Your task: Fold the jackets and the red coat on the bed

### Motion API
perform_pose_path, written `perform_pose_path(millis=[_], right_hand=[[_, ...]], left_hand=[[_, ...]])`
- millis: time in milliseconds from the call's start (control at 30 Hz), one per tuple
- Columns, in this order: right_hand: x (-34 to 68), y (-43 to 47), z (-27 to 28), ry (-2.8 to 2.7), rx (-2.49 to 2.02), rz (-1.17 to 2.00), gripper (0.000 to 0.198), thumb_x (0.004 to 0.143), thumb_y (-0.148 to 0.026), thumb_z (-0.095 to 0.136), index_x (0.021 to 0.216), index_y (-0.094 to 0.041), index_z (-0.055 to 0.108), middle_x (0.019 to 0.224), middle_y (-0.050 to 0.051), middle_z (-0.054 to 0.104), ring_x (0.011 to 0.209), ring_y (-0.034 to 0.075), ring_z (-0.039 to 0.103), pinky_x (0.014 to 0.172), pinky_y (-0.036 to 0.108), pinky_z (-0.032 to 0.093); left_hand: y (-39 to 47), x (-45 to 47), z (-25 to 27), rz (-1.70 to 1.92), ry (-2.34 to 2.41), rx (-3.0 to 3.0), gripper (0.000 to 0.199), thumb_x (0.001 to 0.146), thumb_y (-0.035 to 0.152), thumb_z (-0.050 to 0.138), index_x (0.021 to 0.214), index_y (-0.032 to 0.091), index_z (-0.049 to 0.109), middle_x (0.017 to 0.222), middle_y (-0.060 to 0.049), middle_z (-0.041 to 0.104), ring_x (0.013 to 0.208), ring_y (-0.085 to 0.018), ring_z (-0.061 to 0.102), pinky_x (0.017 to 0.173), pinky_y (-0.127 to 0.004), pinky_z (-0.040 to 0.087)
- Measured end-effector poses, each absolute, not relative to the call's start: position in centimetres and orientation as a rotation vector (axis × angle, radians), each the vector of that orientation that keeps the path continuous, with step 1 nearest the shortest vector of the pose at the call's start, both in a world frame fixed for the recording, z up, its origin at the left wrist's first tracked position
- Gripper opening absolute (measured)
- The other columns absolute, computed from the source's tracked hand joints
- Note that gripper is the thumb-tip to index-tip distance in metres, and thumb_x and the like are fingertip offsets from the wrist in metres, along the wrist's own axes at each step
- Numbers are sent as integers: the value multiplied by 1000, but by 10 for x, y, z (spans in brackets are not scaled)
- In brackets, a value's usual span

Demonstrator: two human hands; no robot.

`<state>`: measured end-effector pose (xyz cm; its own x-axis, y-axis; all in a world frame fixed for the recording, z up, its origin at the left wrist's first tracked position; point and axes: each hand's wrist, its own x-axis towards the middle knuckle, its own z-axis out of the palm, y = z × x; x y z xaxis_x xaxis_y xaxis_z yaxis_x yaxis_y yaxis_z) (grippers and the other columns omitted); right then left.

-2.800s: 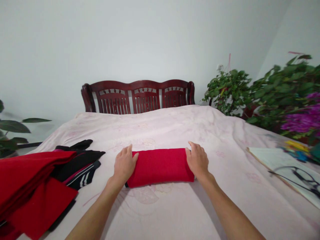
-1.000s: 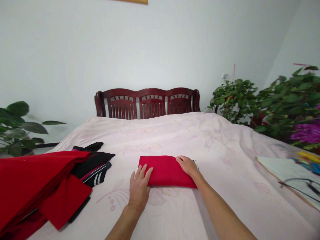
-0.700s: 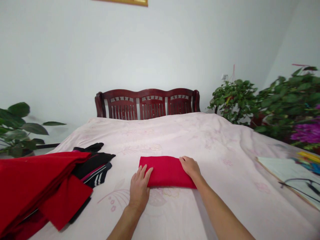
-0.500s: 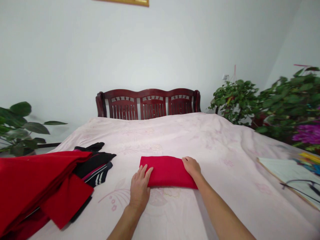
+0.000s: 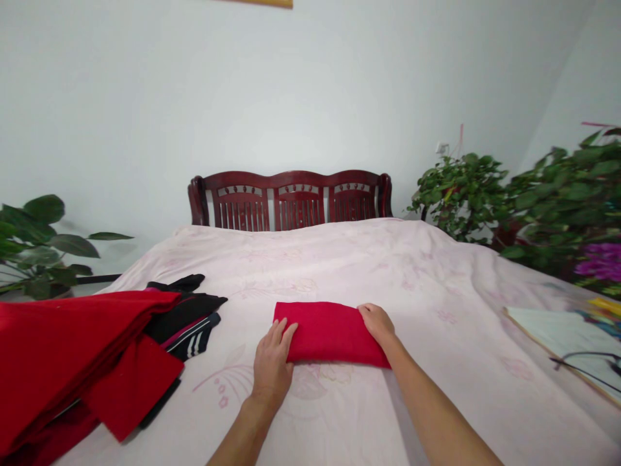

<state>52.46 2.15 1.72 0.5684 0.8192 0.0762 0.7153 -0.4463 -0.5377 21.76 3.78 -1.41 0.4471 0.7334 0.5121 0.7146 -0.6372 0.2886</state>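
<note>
A folded red cloth [image 5: 330,333] lies flat on the pale pink bed sheet [image 5: 339,414], directly in front of me. Its rounded fold faces me. My left hand [image 5: 274,356] rests on the cloth's left edge, fingers stretched out and the thumb apart, tips on the fabric. At the far right corner is my right hand [image 5: 377,322], its fingers close together and bent over the edge of the cloth. Part of that right edge is hidden beneath the hand and wrist.
Left of me are a heap of red fabric [image 5: 72,349] and dark clothes [image 5: 194,340] with white stripes. A board [image 5: 543,323] with glasses [image 5: 587,359] lies at the right. Behind stands a dark wooden headboard [image 5: 295,204]. Leafy plants [image 5: 460,194] flank the bed.
The view has shifted slightly, so everything sits a little further right. My right hand is marginally further right with the cloth's edge; my left hand keeps its place on the cloth.
</note>
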Motion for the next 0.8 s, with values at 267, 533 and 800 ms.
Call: perform_pose_path(millis=[267,533,800], right_hand=[[525,22,17,-1214,-2297,264,38,91,-34,39,97,-23,75,105,6,74,100,20,63,81,25,42],[526,23,15,-1212,-2288,259,38,92,-35,38,91,-23,73,108,6,73,100,20,64,82,25,42],[526,23,15,-1206,-2270,259,38,91,-35,38,91,-23,73,108,6,73,102,20,64,83,25,43]], left_hand=[[39,218,-17,1012,1291,2619,85,61,-5,48,141,23,49,149,-7,45,141,-28,36,113,-44,35],[40,217,-19,1033,1255,2607,84,62,-5,48,141,23,48,150,-7,44,141,-28,36,113,-45,36],[40,216,-20,1021,1243,2599,86,62,-6,48,142,23,47,151,-7,43,142,-28,35,113,-46,36]])
